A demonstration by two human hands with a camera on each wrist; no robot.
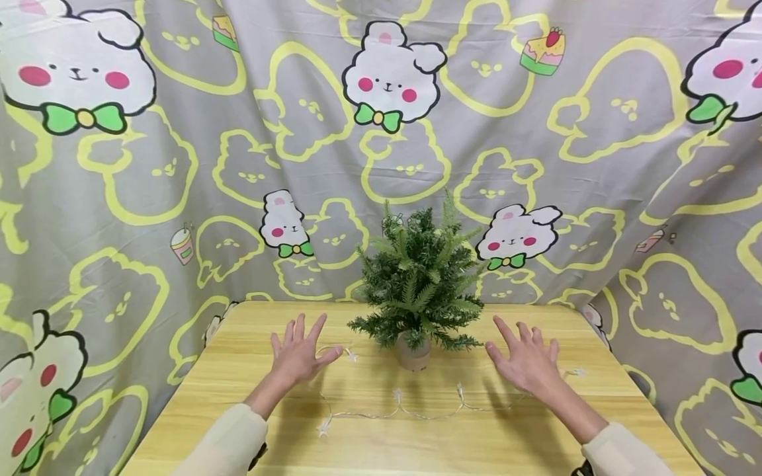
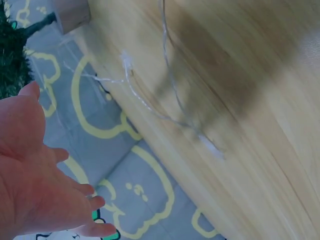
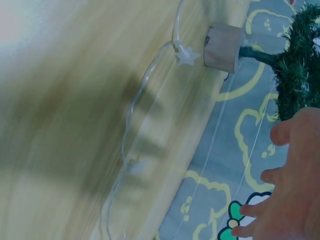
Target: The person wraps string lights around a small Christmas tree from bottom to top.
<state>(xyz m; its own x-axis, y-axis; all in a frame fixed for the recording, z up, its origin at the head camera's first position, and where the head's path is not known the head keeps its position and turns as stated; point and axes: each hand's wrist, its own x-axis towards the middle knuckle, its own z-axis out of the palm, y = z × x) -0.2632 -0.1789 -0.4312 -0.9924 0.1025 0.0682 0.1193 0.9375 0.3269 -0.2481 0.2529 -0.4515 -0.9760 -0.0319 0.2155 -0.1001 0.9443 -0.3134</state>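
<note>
A small artificial Christmas tree (image 1: pixel 419 277) stands upright on its round wooden base (image 1: pixel 413 354) toward the back of the table. In front of it a clear string of star lights (image 1: pixel 369 416) lies loosely across the tabletop. My left hand (image 1: pixel 300 354) hovers left of the tree, fingers spread, holding nothing. On the other side my right hand (image 1: pixel 524 360) hovers with fingers spread, also holding nothing. Both hands are apart from the tree. In the right wrist view a star light (image 3: pixel 187 55) lies near the base. The left wrist view shows part of the wire (image 2: pixel 170 75).
The wooden table (image 1: pixel 440 446) has its back edge against a grey curtain (image 1: pixel 333 165) printed with bunnies, which also hangs along both sides. Cream sleeves cover both forearms.
</note>
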